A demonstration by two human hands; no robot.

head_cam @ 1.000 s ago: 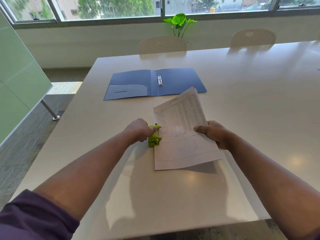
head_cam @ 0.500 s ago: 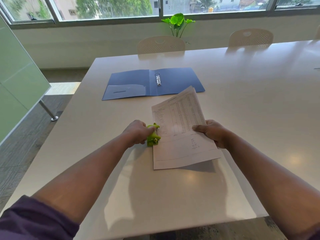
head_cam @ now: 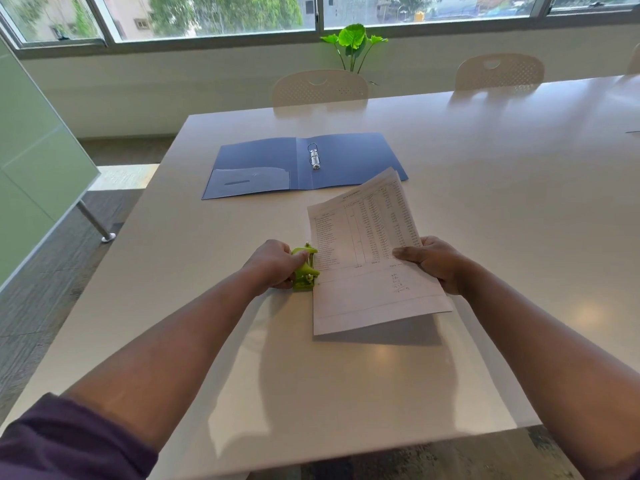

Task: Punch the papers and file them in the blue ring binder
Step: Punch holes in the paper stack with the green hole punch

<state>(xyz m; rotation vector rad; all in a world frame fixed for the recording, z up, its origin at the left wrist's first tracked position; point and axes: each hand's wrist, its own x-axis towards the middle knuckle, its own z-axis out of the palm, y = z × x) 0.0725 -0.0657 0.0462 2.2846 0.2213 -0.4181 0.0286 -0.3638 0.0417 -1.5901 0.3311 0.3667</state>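
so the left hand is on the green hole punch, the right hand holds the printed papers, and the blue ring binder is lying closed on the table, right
Not quite. The head view shows the blue ring binder lying open, its metal rings exposed. The left hand does grip the green hole punch, and the right hand holds the printed papers.

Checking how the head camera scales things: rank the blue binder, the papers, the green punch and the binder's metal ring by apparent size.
1. blue binder, farther off yet largest
2. papers
3. green punch, partly hidden by the left hand
4. metal ring

Looked like an office meeting room: long white conference table (head_cam: 450, 168), perforated-back chairs (head_cam: 320, 87) along far side, frosted glass partition (head_cam: 31, 161), carpet floor, wide window strip (head_cam: 214, 15)
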